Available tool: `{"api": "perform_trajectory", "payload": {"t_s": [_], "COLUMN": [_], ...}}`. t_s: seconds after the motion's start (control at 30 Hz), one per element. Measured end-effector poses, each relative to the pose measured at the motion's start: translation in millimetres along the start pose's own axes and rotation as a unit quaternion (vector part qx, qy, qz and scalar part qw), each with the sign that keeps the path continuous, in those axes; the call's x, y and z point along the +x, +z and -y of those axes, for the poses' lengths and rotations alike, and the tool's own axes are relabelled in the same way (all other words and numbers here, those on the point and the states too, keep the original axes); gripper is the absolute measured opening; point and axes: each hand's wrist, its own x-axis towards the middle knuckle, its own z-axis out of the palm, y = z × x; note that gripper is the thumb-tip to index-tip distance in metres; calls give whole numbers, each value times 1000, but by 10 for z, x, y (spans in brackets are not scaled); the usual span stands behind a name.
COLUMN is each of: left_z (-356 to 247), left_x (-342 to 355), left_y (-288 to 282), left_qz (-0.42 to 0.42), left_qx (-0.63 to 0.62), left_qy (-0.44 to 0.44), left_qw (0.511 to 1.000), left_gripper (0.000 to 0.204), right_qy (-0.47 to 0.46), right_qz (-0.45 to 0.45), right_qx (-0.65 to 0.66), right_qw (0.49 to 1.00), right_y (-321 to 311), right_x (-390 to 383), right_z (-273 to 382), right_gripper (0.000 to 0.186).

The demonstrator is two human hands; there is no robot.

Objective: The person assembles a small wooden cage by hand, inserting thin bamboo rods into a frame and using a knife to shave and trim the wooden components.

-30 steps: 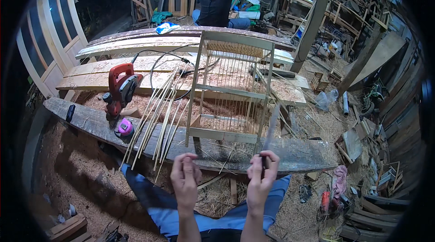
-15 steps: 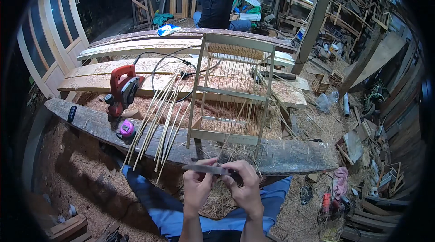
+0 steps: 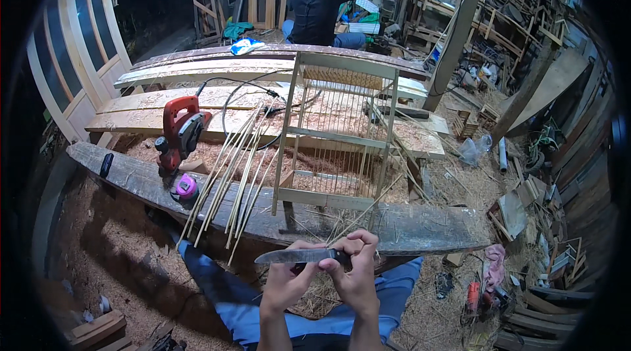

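My right hand [image 3: 352,280] is closed round the dark handle of a knife [image 3: 289,256], whose blade lies flat-on across my left hand, tip to the left. My left hand [image 3: 285,285] is closed just under the blade on a thin bamboo stick [image 3: 365,206], which slants away to the upper right; its gripped end is hidden. Beyond them a slatted wooden cage-like frame [image 3: 336,144] stands on the weathered beam [image 3: 434,227]. Loose bamboo sticks [image 3: 227,193] lie across that beam, left of the frame.
An orange electric planer [image 3: 181,131], pink tape measure [image 3: 185,187] and shavings-covered boards [image 3: 131,121] are beyond the beam. A person [image 3: 315,12] sits at the back, turned away. Door frames [image 3: 85,55] stand left; scrap wood [image 3: 513,219] and a red tool [image 3: 473,295] lie right.
My hands have come together. The knife, upright in my right hand a second ago, has turned to lie sideways, and the stick between my hands now leans further right.
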Motion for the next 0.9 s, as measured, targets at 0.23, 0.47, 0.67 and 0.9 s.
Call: {"api": "perform_trajectory", "payload": {"t_s": [0.23,0.47,0.67,0.9], "left_z": [-119,-46,-283,-85], "left_x": [-30,6,-109,65], "left_y": [-33,59,-291,-43], "left_qz": [30,30,-68,-20], "left_qx": [-43,-78,-82,-90], "left_qy": [-15,-4,-28,-30], "left_qw": [998,997,994,995], "left_gripper": [19,16,13,22], "right_qy": [6,22,75,33], "right_qz": [-6,-27,-245,-120], "right_qx": [142,175,0,84], "right_qw": [990,984,967,989], "right_y": [5,-6,-545,-225], "right_x": [17,-34,52,45], "right_z": [-92,-250,-684,-220], "right_gripper": [71,61,59,65]}}
